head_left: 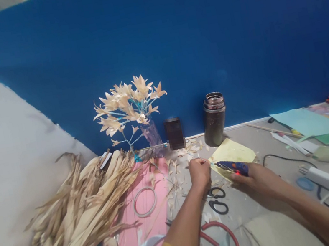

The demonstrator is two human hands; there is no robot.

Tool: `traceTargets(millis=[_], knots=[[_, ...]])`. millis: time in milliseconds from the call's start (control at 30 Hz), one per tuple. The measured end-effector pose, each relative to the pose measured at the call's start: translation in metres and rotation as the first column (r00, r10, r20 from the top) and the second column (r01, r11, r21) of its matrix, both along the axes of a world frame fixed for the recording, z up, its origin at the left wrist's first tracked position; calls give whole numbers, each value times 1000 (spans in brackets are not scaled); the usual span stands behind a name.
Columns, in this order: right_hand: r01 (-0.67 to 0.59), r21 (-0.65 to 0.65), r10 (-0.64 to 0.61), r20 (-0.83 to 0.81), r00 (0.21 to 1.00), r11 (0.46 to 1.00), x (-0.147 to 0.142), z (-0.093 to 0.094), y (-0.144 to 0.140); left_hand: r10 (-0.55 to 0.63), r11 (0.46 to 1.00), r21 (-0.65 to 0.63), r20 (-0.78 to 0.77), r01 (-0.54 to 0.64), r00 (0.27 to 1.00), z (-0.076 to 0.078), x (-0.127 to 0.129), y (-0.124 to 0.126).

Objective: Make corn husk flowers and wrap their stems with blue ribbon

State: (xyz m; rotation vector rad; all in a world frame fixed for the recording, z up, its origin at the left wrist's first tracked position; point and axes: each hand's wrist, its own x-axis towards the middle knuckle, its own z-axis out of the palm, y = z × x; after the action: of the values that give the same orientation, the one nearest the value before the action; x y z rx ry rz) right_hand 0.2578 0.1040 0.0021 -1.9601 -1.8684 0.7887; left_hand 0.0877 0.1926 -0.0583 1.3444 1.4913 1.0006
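My right hand point(260, 184) grips a dark blue hot glue gun point(237, 167), its red light glowing and its nozzle pointing left. Just across from that nozzle, my left hand point(200, 172) is closed in a pinch; whatever lies between the fingertips is too small or hidden to name. Both hands are over the lower edge of a pale yellow sheet of paper point(233, 150). Black-handled scissors point(219, 207) lie below the hands, with the blades partly out of sight under my left forearm.
Dried corn husks point(81, 209) are heaped at left beside pink paper point(148, 172) with a ring point(134, 206). Husk flowers point(129, 103) stand in a clear vase point(153, 140). An open flask point(215, 120) stands near the blue wall. Cables and a power strip point(323, 177) lie right.
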Motion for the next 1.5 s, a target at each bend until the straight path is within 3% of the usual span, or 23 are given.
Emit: traceTargets(millis=[200, 500, 967, 1267, 1500], knots=[[-31, -6, 31, 66, 997, 999, -5, -7, 9, 8, 1000, -12, -10, -8, 1000, -7, 2, 1], [-15, -8, 16, 60, 998, 1000, -3, -4, 1, -4, 1000, -4, -35, 4, 999, -1, -1, 1], [-44, -12, 45, 101, 994, 999, -7, -6, 8, -23, 1000, 11, -125, 24, 992, -3, 0, 0], [-18, 10, 17, 41, 999, 1000, 0, -9, 3, -11, 1000, -5, -133, 10, 991, -1, 1, 0], [-49, 0, 49, 85, 995, 999, -7, -5, 6, -8, 1000, -8, -128, 7, 992, -4, 2, 1]])
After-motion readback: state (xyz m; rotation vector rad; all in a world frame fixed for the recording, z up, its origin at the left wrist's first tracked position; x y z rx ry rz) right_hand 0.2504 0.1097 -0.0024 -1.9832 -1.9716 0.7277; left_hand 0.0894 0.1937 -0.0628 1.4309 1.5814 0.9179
